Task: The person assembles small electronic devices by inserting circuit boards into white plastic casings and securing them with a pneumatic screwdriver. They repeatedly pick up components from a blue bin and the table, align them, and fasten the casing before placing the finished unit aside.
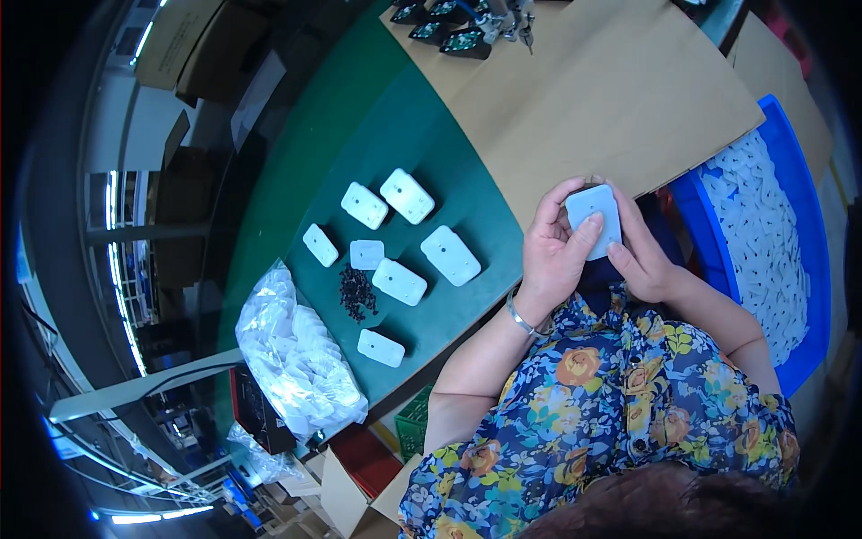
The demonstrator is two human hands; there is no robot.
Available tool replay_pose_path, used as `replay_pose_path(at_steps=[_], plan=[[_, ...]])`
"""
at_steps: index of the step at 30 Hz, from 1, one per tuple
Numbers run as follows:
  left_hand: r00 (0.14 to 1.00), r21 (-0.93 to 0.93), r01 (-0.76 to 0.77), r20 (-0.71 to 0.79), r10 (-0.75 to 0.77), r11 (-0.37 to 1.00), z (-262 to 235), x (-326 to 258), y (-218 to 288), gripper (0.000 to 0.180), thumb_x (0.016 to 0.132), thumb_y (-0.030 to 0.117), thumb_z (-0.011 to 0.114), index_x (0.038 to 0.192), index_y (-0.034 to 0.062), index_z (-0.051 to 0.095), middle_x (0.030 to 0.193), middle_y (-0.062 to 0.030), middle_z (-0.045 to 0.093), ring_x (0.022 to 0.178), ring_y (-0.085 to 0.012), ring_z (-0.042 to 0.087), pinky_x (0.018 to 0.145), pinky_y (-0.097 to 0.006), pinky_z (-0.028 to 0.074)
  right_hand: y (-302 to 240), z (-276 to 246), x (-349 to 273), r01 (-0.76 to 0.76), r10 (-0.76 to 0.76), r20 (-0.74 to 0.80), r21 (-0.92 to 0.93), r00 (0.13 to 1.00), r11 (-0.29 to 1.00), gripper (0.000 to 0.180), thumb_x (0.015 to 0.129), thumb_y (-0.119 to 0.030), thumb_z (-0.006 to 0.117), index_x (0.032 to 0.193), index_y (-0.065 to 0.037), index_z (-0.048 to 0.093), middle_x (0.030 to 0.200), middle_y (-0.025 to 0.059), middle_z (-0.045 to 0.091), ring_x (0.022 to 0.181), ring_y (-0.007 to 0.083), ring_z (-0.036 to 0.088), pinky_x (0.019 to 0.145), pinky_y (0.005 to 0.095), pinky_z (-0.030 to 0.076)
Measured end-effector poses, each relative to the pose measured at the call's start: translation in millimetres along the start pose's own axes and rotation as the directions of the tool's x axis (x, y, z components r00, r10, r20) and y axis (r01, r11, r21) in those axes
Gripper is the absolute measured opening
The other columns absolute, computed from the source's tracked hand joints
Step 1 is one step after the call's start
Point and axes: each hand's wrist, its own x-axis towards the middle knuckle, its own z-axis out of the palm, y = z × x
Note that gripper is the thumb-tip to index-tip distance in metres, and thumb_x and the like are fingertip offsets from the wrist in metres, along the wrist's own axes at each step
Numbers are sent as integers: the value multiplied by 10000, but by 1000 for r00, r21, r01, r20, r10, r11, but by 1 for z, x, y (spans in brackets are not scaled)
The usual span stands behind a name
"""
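Between my two hands is a white plastic cover, rounded at the corners, with a small dark spot on its face. My left hand grips it from the left, thumb pressed on the face. From the other side my right hand closes round its edge, thumb near the lower corner. The fingers behind the cover are mostly hidden. To the left on the green table lie several similar white covers, spaced apart. Among them is a small heap of tiny black parts.
A clear plastic bag of white pieces lies at the table's left end. Cardboard covers the right part. Far off are circuit boards in black holders and a metal fixture. A blue bin full of white pieces stands right.
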Motion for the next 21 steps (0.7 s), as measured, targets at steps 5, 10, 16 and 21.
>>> replay_pose_path(at_steps=[5, 10, 16, 21], plan=[[990, 3, -128, 61, 127, 992, 5, -8, 2, 476, 841, 25, 578, 1270, 21, 370, 1125, -95, 519, 1025, -161, 523, 882, -290, 435, -8, -13, 15, -134, 148, 12, 503, 989, 854, 603, 913, -282, 482, 1363, 30, 227, 1306, 145, 402, 1184, 201, 410, 987, 329, 322], [985, 42, -138, 106, 133, 990, -1, -15, 7, 495, 838, 16, 584, 1279, 22, 359, 1169, -98, 490, 1054, -164, 509, 901, -298, 427, -21, -17, 25, -222, 212, 82, 552, 974, 804, 519, 901, -271, 521, 1297, 29, 370, 1205, 120, 503, 1107, 179, 485, 923, 296, 391], [987, 53, -139, 88, 134, 989, 4, -18, 4, 483, 838, 28, 590, 1270, 22, 374, 1161, -84, 494, 1048, -159, 509, 899, -293, 429, -25, -22, 24, -282, 257, 122, 524, 959, 803, 491, 901, -248, 526, 1282, 28, 384, 1182, 116, 508, 1088, 166, 488, 915, 293, 395], [984, 45, -137, 117, 131, 990, -1, -17, 8, 450, 842, 33, 586, 1249, 21, 394, 1153, -82, 499, 1026, -145, 515, 883, -285, 437, -30, -18, 22, -278, 250, 124, 523, 960, 806, 495, 902, -248, 522, 1287, 27, 376, 1191, 120, 500, 1093, 168, 484, 922, 299, 392]])
